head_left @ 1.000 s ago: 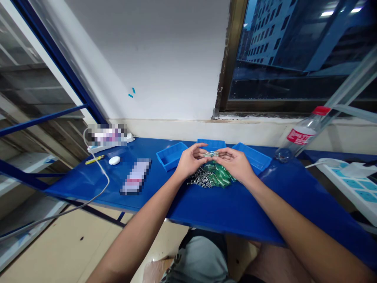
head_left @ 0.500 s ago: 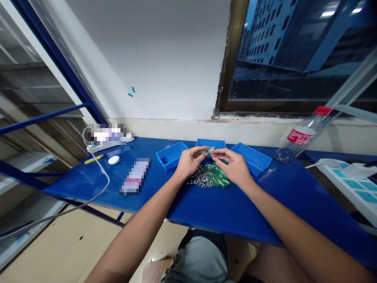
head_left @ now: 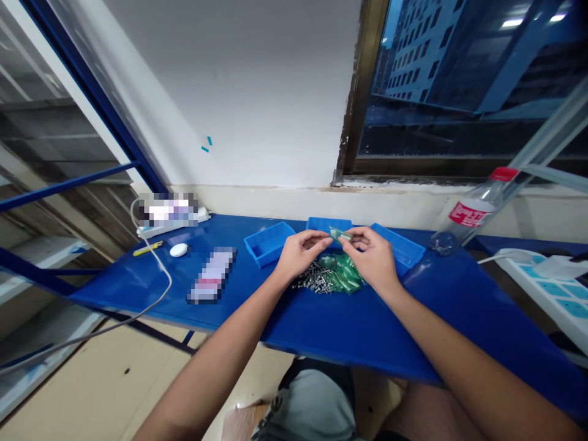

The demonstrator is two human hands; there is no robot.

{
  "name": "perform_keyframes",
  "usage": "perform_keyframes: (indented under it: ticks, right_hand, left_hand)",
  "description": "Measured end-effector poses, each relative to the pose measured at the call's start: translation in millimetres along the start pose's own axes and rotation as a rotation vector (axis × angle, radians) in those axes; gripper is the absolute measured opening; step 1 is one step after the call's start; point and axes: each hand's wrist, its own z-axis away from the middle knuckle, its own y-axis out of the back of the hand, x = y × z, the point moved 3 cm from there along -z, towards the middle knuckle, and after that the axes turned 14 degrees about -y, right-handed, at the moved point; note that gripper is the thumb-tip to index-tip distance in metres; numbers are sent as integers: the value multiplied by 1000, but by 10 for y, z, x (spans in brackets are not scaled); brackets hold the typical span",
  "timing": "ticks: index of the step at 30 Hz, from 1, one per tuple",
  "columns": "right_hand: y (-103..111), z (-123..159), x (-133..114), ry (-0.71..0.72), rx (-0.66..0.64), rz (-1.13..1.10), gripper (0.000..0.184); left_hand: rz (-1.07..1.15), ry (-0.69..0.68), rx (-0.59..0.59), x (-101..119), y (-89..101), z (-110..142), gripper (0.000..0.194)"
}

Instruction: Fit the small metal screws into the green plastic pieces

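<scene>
Between both hands, above the pile, is a pale green plastic wall plug (head_left: 340, 234); whether there is more than one I cannot tell. My left hand (head_left: 302, 251) pinches its left end between thumb and fingertips. From the other side my right hand (head_left: 373, 256) grips it with thumb and bent fingers. Below them on the table lies a heap of silver screws (head_left: 318, 278), touching a heap of green wall plugs (head_left: 345, 275) on its right. The right hand partly covers the green heap.
Three blue bins stand behind the heaps: a left bin (head_left: 255, 250), a middle bin (head_left: 316, 222) and a right bin (head_left: 410, 260). A plastic bottle (head_left: 468, 214) leans at the right, near a power strip (head_left: 546, 278). Leftward lie a blurred phone-like object (head_left: 212, 275), a white oval object (head_left: 178, 250) and a yellow cutter (head_left: 147, 248).
My right hand has shifted slightly right and turned, its fingers more bent. My left hand has moved a little right. More of the green piece shows between them.
</scene>
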Motion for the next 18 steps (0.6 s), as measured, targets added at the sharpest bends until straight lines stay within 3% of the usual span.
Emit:
perform_keyframes:
  ticks: [2, 5, 10, 12, 18]
  right_hand:
    - [-40, 18, -34, 60, -114, 50, 21]
    - [-79, 46, -82, 112, -226, 77, 20]
    - [-17, 33, -98, 88, -20, 75, 28]
    - [-13, 23, -85, 81, -22, 71, 35]
    - [-40, 29, -42, 33, -90, 62, 23]
  left_hand:
    - [37, -27, -63, 30, -30, 7, 39]
    - [1, -39, -62, 30, -11, 1, 40]
    - [-98, -15, -22, -14, 75, -25, 37]
    - [-94, -26, -28, -20, 73, -24, 38]
    - [49, 2, -59, -22, 21, 2, 44]
